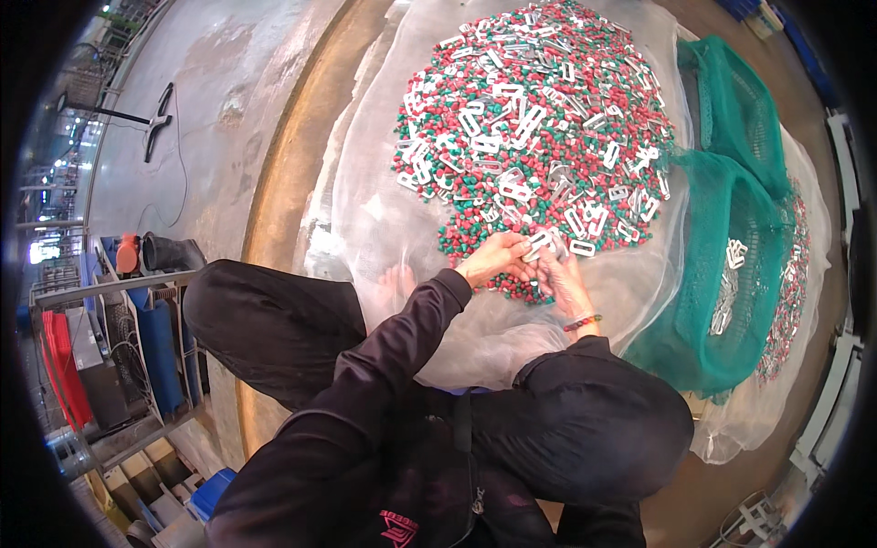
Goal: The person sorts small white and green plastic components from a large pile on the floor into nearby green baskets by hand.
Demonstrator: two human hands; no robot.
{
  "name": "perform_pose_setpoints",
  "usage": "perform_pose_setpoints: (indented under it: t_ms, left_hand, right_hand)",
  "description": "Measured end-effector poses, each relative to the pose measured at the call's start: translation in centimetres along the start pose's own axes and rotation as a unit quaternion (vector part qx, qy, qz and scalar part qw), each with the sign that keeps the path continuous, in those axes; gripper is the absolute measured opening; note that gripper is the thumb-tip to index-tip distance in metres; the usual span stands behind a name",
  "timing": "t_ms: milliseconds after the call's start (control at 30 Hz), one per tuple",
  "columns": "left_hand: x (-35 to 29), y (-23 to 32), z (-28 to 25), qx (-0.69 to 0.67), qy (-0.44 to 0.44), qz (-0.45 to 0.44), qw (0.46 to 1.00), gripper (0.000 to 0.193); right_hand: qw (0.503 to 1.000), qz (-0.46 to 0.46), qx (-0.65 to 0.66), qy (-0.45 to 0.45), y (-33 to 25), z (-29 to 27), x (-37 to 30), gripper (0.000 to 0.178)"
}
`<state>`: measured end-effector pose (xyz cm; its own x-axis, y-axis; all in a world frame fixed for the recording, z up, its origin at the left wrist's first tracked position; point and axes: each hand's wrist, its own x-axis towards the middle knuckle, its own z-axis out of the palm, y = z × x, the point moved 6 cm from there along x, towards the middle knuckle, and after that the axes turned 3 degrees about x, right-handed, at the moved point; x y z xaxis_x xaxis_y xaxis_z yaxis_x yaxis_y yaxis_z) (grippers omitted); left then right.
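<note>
Both hands meet over the near edge of a wide pile of small red and green pellets (453, 239). Mixed through the pile are many flat, silvery-white oblong pieces with a slot (527, 123). Between my fingertips is one such slotted piece (539, 241). My left hand (495, 259) pinches it from the left. On the right, my right hand (565, 283), with a beaded bracelet (583, 322) at the wrist, has its fingers closed against the same piece. My fingers cover part of it. Just beneath the hands lie more pellets.
Translucent white mesh sheeting (365, 183) lies under the pile. To the right stand two baskets draped in green netting; the nearer basket (690, 301) holds several slotted pieces (726, 292). Another pellet pile (793, 301) lies beyond. A squeegee (157, 123) rests on the floor at left.
</note>
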<state>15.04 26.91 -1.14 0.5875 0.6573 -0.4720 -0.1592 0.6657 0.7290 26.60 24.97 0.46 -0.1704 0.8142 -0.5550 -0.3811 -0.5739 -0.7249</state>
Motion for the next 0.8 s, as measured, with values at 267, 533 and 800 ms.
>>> perform_pose_setpoints:
  t_ms: [267,533,800]
  left_hand:
    - [-0.8,3.6,1.9,0.472,0.145,0.087,0.865,0.022]
    - [-0.8,3.9,1.6,0.393,0.160,0.119,0.898,0.020]
    - [-1.7,3.9,1.7,0.292,0.122,0.031,0.948,0.037]
  right_hand:
    - [0.996,-0.025,0.032,0.084,0.8,-1.3,-0.3,0.015]
    - [0.982,-0.115,-0.065,0.138,-0.8,-3.1,0.0,0.026]
    - [0.994,-0.059,0.088,-0.041,-2.5,0.3,-1.1,0.029]
